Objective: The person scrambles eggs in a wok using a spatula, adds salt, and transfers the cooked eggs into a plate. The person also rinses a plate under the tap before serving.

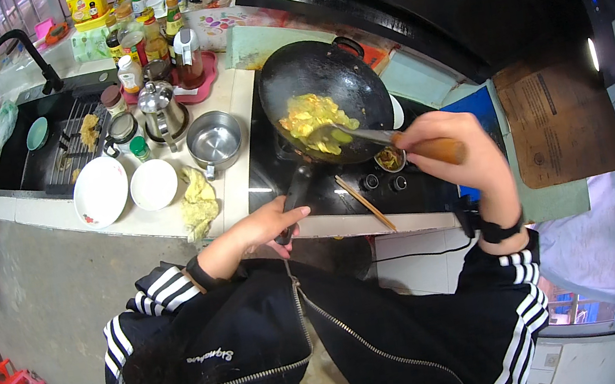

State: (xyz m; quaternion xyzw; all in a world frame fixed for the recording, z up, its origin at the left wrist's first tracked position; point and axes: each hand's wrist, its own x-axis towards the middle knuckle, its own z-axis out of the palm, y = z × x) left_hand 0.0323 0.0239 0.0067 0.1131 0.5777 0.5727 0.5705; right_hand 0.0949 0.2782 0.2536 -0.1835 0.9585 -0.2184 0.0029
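Note:
A dark wok (350,78) sits tilted on the black glass hob (277,187). Yellow and pale green food (313,116) lies in its lower left part. My left hand (265,225) is closed around the wok's black handle (297,193). My right hand (456,152) grips the wooden handle (437,151) of a metal spatula, whose blade (326,134) is in the food. Under the spatula handle, a small bowl with food (390,159) stands by the hob knobs. A pair of wooden chopsticks (366,203) lies across the hob's front edge.
Left of the hob stand a steel saucepan (214,140), a yellow cloth (199,202), a white bowl (154,184), a white plate (101,192) and a steel kettle (158,110). Bottles crowd a pink tray (210,69). A black range hood (375,9) overhangs the back; a sink (29,168) is far left.

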